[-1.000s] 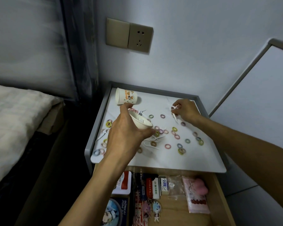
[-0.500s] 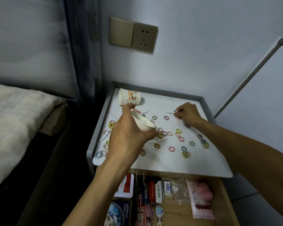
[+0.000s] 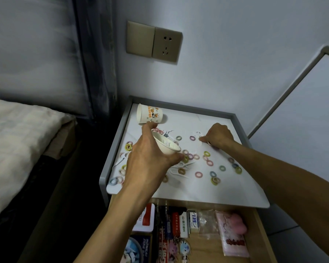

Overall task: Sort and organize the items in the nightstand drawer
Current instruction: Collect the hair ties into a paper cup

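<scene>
My left hand [image 3: 148, 160] grips a white paper cup [image 3: 166, 144], tilted with its mouth facing right, above the nightstand top [image 3: 226, 192]. A few white floss picks lie inside it. My right hand [image 3: 217, 137] pinches small white floss picks [image 3: 199, 134] at the back of the top. Several small coloured hair rings [image 3: 198, 174] and more white floss picks [image 3: 180, 174] lie scattered over the white surface. A second paper cup [image 3: 150, 115] with an orange print lies on its side at the back left.
The open drawer [image 3: 262, 242] below holds a red and white tin [image 3: 145, 218], small boxes [image 3: 193, 219], keychains [image 3: 179, 247], a clear bag and a pink packet [image 3: 233, 236]. A bed [image 3: 17, 141] lies at the left. A wall socket [image 3: 166, 46] sits above the nightstand.
My right hand moved from the back right toward the middle of the top and lowered onto the picks. My left hand kept the cup tilted in about the same place.
</scene>
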